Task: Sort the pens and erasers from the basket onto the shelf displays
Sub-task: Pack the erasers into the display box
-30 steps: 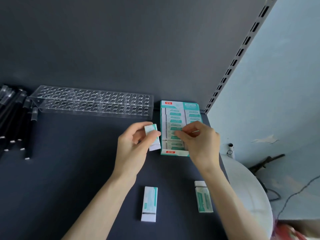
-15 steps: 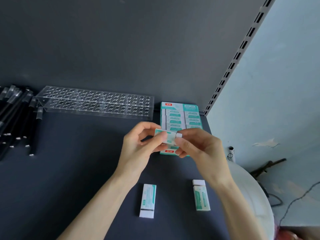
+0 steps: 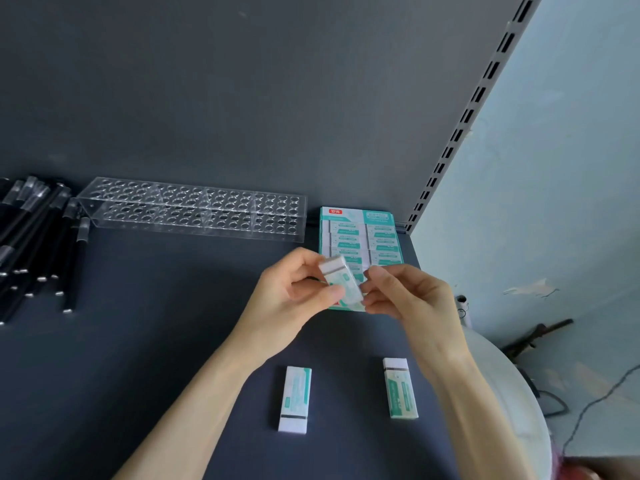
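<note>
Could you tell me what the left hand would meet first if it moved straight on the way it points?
The left hand points forward and rightward, gripping an eraser. Straight on, it would probably meet the right hand first, then the eraser box; depth is unclear.

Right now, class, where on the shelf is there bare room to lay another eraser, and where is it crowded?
Widest bare patch: the shelf between the pens, the clear rack and the left forearm. A narrower gap lies between the two loose erasers. Crowded: before the eraser box, where left hand and right hand hold an eraser.
</note>
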`<action>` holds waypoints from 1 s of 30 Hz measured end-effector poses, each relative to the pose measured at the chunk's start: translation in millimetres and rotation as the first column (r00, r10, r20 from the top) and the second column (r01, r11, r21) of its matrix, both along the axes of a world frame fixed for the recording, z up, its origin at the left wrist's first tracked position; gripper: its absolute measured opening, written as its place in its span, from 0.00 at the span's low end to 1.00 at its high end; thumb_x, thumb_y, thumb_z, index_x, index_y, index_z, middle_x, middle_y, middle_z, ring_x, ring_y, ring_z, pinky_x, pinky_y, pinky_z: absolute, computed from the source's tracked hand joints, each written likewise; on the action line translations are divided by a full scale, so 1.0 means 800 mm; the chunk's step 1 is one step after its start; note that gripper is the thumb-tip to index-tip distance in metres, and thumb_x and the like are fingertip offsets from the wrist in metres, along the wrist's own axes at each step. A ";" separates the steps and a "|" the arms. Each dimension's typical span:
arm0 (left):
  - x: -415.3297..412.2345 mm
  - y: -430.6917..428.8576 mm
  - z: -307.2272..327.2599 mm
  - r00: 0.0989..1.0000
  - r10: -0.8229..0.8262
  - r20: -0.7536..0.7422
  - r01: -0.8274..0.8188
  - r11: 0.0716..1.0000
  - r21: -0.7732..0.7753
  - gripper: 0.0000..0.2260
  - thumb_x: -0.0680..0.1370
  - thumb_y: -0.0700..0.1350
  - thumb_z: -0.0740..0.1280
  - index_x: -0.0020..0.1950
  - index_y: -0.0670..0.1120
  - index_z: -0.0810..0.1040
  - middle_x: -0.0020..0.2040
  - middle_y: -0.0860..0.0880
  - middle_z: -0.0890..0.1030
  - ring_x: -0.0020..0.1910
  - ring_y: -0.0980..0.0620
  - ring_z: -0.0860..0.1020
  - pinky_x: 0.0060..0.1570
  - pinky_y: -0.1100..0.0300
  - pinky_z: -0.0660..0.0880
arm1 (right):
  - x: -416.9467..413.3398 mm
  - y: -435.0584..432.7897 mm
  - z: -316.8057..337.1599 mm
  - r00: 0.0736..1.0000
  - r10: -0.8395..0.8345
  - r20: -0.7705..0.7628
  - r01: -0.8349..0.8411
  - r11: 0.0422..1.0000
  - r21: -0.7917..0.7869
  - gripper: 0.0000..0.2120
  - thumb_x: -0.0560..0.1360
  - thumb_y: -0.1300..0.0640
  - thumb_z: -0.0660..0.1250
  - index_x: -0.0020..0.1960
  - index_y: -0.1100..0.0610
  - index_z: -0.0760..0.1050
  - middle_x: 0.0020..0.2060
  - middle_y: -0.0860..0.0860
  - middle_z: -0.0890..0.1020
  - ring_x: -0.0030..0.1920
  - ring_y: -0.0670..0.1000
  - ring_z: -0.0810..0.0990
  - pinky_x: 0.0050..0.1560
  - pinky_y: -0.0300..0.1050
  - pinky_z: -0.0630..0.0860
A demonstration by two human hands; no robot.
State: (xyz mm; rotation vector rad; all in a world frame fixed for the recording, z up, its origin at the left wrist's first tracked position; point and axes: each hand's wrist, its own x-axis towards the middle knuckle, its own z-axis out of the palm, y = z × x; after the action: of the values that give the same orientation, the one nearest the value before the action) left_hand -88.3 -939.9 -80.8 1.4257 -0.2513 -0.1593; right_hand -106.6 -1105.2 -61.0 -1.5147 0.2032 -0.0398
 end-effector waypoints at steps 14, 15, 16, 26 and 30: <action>0.001 -0.004 -0.003 0.999 0.034 0.010 -0.034 0.999 -0.022 0.07 0.71 0.30 0.70 0.47 0.39 0.79 0.47 0.43 0.84 0.45 0.50 0.83 0.45 0.64 0.77 | 0.000 -0.007 0.001 0.979 0.148 -0.143 -0.126 0.980 0.152 0.11 0.69 0.55 0.68 0.45 0.63 0.78 0.37 0.60 0.84 0.35 0.54 0.84 0.37 0.40 0.80; 0.000 -0.005 -0.002 1.000 0.025 -0.002 -0.025 0.999 -0.028 0.07 0.71 0.30 0.70 0.47 0.39 0.79 0.46 0.43 0.85 0.44 0.50 0.83 0.45 0.64 0.77 | 0.000 -0.006 0.001 0.974 0.166 -0.154 -0.139 0.975 0.171 0.14 0.68 0.54 0.68 0.47 0.63 0.78 0.38 0.61 0.84 0.36 0.54 0.84 0.36 0.40 0.80; 0.000 -0.006 -0.002 1.000 0.020 -0.013 -0.020 0.999 -0.031 0.08 0.71 0.30 0.69 0.47 0.38 0.78 0.46 0.44 0.85 0.44 0.50 0.84 0.45 0.64 0.77 | 0.001 -0.006 0.001 0.971 0.179 -0.158 -0.149 0.972 0.184 0.16 0.67 0.53 0.67 0.48 0.64 0.78 0.38 0.61 0.84 0.35 0.54 0.84 0.36 0.40 0.79; 0.004 -0.005 -0.006 0.997 0.080 -0.015 -0.079 0.997 0.012 0.11 0.71 0.36 0.72 0.52 0.43 0.81 0.48 0.48 0.85 0.47 0.53 0.82 0.45 0.65 0.77 | 0.009 -0.014 -0.008 0.998 0.055 -0.043 -0.051 0.994 0.099 0.05 0.69 0.67 0.70 0.45 0.61 0.78 0.45 0.55 0.84 0.45 0.54 0.84 0.42 0.40 0.79; 0.007 -0.003 -0.016 0.974 0.153 0.168 -0.200 0.931 0.306 0.14 0.71 0.37 0.73 0.53 0.51 0.80 0.49 0.57 0.83 0.52 0.60 0.78 0.48 0.69 0.72 | 0.011 -0.021 -0.008 0.996 -0.091 0.012 0.092 0.987 -0.134 0.07 0.69 0.67 0.72 0.42 0.57 0.79 0.37 0.49 0.83 0.38 0.49 0.84 0.36 0.35 0.78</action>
State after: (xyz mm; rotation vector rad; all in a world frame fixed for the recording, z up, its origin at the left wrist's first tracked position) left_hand -83.1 -942.3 -93.4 1.7801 -0.2178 0.0535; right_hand -98.0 -1122.1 -67.3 -1.6383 0.2694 -0.1336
